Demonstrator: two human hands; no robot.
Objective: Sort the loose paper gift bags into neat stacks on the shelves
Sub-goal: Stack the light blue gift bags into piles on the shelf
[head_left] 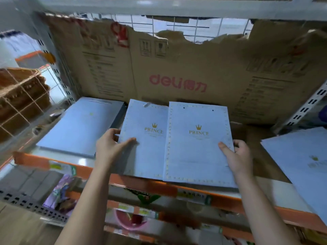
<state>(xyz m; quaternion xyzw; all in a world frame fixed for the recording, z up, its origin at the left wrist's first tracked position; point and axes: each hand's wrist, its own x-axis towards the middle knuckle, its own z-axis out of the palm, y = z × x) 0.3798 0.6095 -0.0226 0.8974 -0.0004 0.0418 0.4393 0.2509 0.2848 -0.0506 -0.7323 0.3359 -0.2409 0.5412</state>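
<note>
**Two PRINCE bags being squared up in front of the deli cardboard**

Two flat, pale-blue gift bags lie on the shelf (155, 186) directly in front of the deli cardboard sheet (177, 68). Their handle ends point toward it and their bottoms reach the shelf's orange lip. The right bag (196, 156) overlaps the inner edge of the left bag (146, 156), so they touch but are not yet one pile.

The left hand (110, 147) pinches the left bag's outer edge, thumb flat on top and fingers curled round the side. The right hand (238, 156) pinches the right bag's outer edge the same way. Holding the outer edges probably lets the person slide one bag over the other and match the corners.

A tidy stack (79, 128) sits before the cardboard's left end, just beside the held bags. A tilted bag (304, 170) before its right end looks unsorted.
</note>
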